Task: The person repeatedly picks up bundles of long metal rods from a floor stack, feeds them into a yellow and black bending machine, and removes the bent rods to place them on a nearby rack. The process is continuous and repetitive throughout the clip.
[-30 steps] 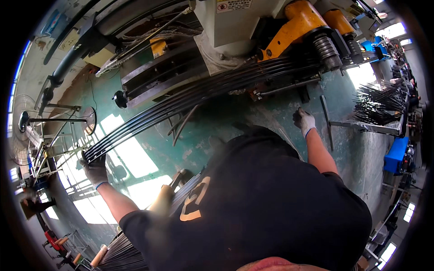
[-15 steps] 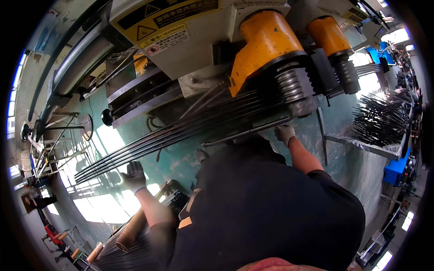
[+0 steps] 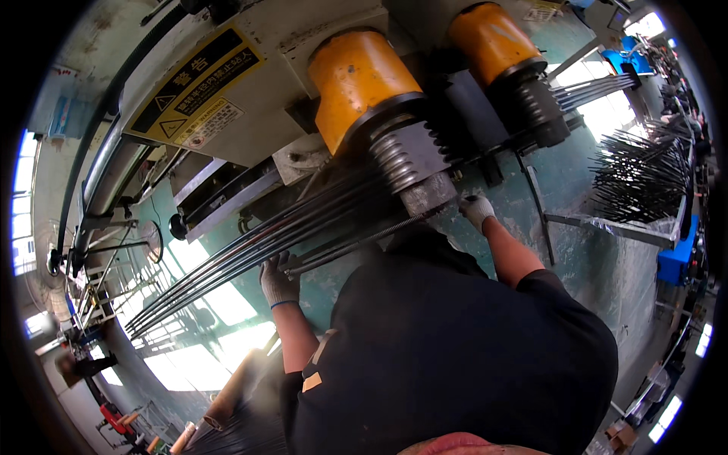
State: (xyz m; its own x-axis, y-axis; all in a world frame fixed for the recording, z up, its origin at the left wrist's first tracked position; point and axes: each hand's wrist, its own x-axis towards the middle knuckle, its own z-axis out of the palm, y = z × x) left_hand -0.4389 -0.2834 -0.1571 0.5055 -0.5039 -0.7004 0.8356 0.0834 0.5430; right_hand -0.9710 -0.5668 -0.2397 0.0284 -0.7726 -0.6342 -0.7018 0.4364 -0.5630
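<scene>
Black rods (image 3: 326, 214) run side by side past orange machine head (image 3: 364, 83), presumably for support; left hand (image 3: 279, 282) at near edge, perhaps steadying, grip unclear; right hand (image 3: 476, 211) curled, can't tell if holding anything

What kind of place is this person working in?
Probably a metalworking workshop or factory. What suggests it: a big machine with orange housings, long dark rods running beneath them, and a heap of thin dark pieces at the far right.
</scene>
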